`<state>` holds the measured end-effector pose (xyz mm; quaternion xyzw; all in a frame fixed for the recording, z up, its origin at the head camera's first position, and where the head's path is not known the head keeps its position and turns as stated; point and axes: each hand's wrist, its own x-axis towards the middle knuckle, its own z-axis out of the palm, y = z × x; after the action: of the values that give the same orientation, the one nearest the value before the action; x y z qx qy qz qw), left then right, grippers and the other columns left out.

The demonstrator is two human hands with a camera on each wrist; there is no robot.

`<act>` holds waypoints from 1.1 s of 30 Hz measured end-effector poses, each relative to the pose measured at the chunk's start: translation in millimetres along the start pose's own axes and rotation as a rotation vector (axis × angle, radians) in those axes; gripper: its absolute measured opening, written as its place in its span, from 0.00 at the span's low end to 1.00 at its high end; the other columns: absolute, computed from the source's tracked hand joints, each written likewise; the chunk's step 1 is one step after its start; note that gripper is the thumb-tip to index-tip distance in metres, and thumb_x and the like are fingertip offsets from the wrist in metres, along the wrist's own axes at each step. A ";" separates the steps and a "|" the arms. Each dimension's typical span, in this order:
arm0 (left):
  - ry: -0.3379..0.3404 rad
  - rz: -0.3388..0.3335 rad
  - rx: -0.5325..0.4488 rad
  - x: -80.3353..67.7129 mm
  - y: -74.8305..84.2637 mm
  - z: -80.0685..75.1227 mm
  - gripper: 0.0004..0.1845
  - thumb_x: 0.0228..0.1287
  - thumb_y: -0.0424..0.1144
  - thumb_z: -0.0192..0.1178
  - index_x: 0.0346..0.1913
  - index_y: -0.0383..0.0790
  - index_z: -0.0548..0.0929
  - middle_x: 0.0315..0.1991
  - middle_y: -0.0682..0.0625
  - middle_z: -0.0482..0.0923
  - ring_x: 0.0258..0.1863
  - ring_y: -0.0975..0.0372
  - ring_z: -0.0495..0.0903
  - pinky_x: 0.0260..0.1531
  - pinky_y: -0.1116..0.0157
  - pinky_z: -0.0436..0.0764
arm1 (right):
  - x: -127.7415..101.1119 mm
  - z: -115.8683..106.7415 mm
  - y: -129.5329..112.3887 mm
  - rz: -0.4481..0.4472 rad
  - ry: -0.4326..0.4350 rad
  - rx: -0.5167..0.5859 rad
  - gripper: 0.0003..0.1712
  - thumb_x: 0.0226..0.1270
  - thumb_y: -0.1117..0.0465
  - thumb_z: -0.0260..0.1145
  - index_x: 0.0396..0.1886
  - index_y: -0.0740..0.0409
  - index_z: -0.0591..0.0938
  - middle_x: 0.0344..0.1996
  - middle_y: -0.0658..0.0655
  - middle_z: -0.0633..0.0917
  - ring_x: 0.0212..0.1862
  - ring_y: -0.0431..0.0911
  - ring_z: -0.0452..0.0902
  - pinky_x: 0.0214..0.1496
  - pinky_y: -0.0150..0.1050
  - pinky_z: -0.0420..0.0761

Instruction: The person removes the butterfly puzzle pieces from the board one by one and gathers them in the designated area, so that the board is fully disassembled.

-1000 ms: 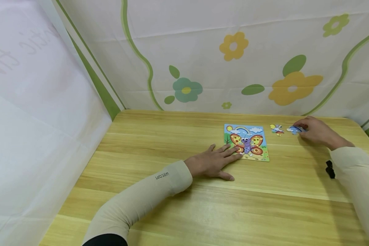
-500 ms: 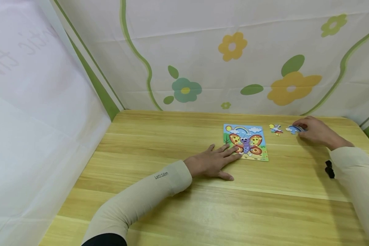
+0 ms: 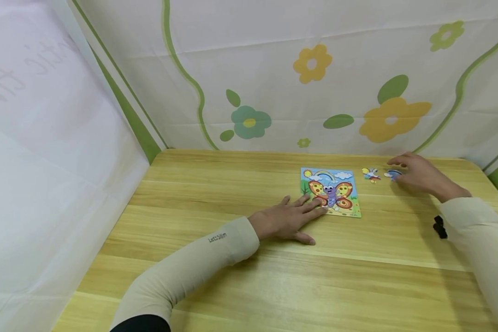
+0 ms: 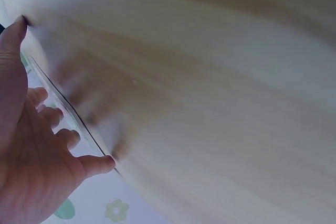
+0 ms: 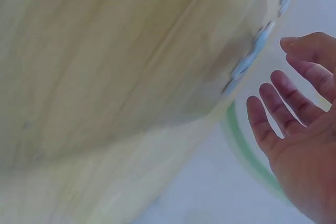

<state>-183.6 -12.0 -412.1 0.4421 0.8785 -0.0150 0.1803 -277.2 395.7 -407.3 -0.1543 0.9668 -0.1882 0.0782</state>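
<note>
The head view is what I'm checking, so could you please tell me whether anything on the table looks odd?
Nothing looks spilled or damaged. Mildly odd: a blue piece and a multicoloured piece lie right of the puzzle, by the right hand, though its picture shows no obvious gap around the left hand.

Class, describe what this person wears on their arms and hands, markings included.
The left sleeve and right sleeve are beige; the left carries dark lettering, and black material borders it. The left hand and right hand wear no gloves.
</note>
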 end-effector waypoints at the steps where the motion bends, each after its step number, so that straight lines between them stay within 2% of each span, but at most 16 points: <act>1: 0.002 0.006 0.003 0.9 0.8 0.0 0.48 0.76 0.70 0.47 0.87 0.58 0.38 0.88 0.56 0.30 0.87 0.54 0.32 0.82 0.40 0.49 | 1.3 0.2 -3.4 -0.012 0.009 -0.007 0.28 0.71 0.71 0.65 0.67 0.78 0.73 0.64 0.83 0.68 0.61 0.76 0.69 0.57 0.73 0.74; 9: 0.007 0.038 0.067 9.6 9.8 -1.2 0.49 0.76 0.71 0.46 0.87 0.57 0.37 0.88 0.56 0.30 0.87 0.56 0.32 0.83 0.43 0.49 | 10.3 5.3 -34.0 -0.113 0.053 -0.023 0.26 0.70 0.69 0.67 0.66 0.75 0.77 0.62 0.78 0.74 0.60 0.73 0.73 0.56 0.70 0.76; 14: 0.006 0.039 0.091 14.7 13.0 -1.7 0.48 0.76 0.72 0.43 0.87 0.57 0.36 0.88 0.57 0.30 0.87 0.57 0.31 0.84 0.45 0.49 | 16.1 8.2 -53.2 -0.146 0.036 -0.014 0.27 0.70 0.67 0.70 0.65 0.74 0.77 0.62 0.77 0.75 0.61 0.72 0.74 0.58 0.70 0.76; 19: 0.002 0.043 0.097 19.6 14.9 -3.0 0.48 0.76 0.72 0.42 0.87 0.58 0.37 0.88 0.57 0.31 0.87 0.57 0.30 0.84 0.48 0.48 | 21.8 14.5 -70.6 -0.185 0.025 -0.004 0.25 0.68 0.70 0.69 0.63 0.74 0.79 0.62 0.77 0.76 0.60 0.72 0.75 0.58 0.69 0.78; 33: -0.040 0.036 0.055 23.8 16.9 -7.6 0.48 0.76 0.72 0.45 0.87 0.58 0.39 0.88 0.58 0.32 0.87 0.58 0.29 0.85 0.51 0.46 | 33.1 30.8 -105.9 -0.252 -0.060 0.047 0.24 0.69 0.70 0.69 0.64 0.69 0.80 0.65 0.74 0.78 0.64 0.71 0.76 0.61 0.67 0.79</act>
<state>-185.6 18.1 -410.6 0.4621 0.8660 -0.0449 0.1856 -273.4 281.0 -397.6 -0.2783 0.9322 -0.2145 0.0864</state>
